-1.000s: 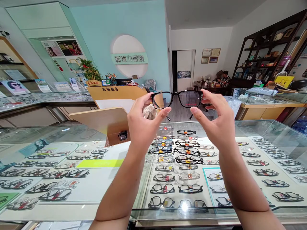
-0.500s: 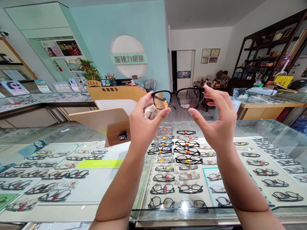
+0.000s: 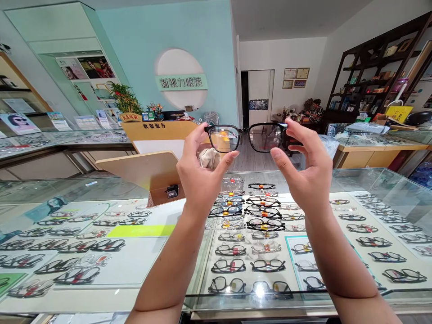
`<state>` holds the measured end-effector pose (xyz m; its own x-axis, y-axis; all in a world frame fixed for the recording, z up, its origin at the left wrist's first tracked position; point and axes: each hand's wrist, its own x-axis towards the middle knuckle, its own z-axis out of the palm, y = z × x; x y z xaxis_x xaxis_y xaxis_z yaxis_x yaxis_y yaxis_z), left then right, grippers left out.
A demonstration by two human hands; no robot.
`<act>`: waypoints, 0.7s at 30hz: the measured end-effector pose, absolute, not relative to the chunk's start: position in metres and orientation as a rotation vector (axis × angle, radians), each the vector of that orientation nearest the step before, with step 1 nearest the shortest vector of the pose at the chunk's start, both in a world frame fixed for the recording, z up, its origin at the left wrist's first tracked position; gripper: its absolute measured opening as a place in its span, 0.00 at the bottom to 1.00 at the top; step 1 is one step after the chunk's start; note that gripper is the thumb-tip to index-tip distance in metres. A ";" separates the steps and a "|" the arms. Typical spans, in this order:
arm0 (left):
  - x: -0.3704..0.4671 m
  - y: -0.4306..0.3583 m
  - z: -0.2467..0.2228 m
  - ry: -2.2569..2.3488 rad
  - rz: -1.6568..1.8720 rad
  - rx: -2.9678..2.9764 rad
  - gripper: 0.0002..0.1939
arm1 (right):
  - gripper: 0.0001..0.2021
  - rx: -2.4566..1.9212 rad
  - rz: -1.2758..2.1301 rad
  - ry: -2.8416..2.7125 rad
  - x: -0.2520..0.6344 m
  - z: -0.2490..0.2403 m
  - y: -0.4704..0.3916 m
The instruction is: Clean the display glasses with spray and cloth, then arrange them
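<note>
A pair of black-framed eyeglasses (image 3: 244, 131) is held up level over the glass counter, lenses facing me. My left hand (image 3: 205, 168) grips its left end with the fingers behind the rim and the thumb below. A crumpled pale cloth (image 3: 209, 159) is tucked in that same hand. At the upper right corner of the frame, my right hand (image 3: 305, 166) touches the hinge area with its fingertips. The right thumb stands apart from the lens. Both temples are mostly hidden behind the frame and fingers.
Below my arms, a glass display case (image 3: 216, 243) holds many rows of eyeglasses. A wooden stand (image 3: 141, 166) rises at the counter's left back. Farther off are a cashier desk (image 3: 175, 130), a side display counter (image 3: 381, 144), dark shelves (image 3: 364, 76) and a seated person (image 3: 316, 110).
The left end of the eyeglasses has shifted left with my left hand. The folded temple seen below the bridge and through the left lens no longer shows there. My right hand has barely moved.
</note>
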<state>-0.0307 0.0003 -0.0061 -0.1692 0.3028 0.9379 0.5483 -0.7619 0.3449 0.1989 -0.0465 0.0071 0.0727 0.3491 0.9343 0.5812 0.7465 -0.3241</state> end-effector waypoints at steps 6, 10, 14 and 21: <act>-0.029 -0.001 -0.007 -0.944 -1.955 -1.821 0.43 | 0.21 -0.718 -0.088 -1.450 0.203 0.003 -0.032; -0.028 -0.002 -0.007 -0.947 -1.925 -1.835 0.43 | 0.17 -0.712 -0.041 -1.376 0.205 0.006 -0.032; -0.027 -0.003 -0.008 -0.912 -1.946 -1.867 0.42 | 0.13 -0.642 0.050 -1.328 0.208 0.007 -0.029; -0.023 -0.008 -0.008 -0.975 -1.985 -1.931 0.41 | 0.16 -0.574 0.335 -1.359 0.216 0.007 -0.016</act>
